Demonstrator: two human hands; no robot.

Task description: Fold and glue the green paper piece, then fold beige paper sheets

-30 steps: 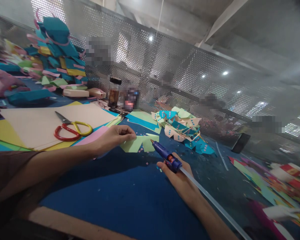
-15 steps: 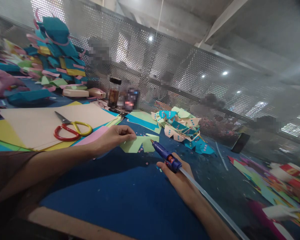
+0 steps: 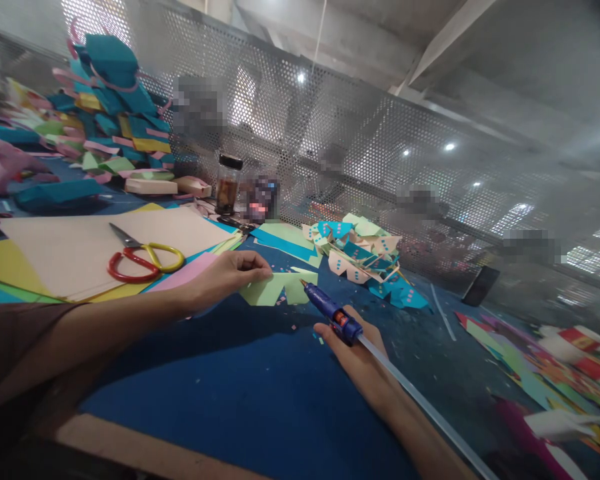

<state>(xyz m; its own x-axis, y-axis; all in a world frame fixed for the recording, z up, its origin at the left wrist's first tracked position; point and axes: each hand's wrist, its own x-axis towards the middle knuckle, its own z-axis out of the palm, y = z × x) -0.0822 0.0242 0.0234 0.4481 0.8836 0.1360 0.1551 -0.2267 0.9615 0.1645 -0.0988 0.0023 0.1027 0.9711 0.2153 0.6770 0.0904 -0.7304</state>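
Observation:
My left hand pinches the upper left edge of a light green cut-paper piece with notches along its lower side. In my right hand is a blue glue gun, its copper-coloured nozzle at the right part of the green paper. Whether the tip touches the paper I cannot tell. A long translucent glue stick runs out of the gun's back. Tiny paper bits lie around and below the green piece.
Scissors with red and yellow handles rest on large paper sheets at left. Behind are a jar, a pile of dotted paper shapes and a perforated metal screen. A dark phone-like object stands at right.
Both hands, the green paper and the glue gun stay almost in place. At the far right edge, a hand near the paper scraps has gone out of view.

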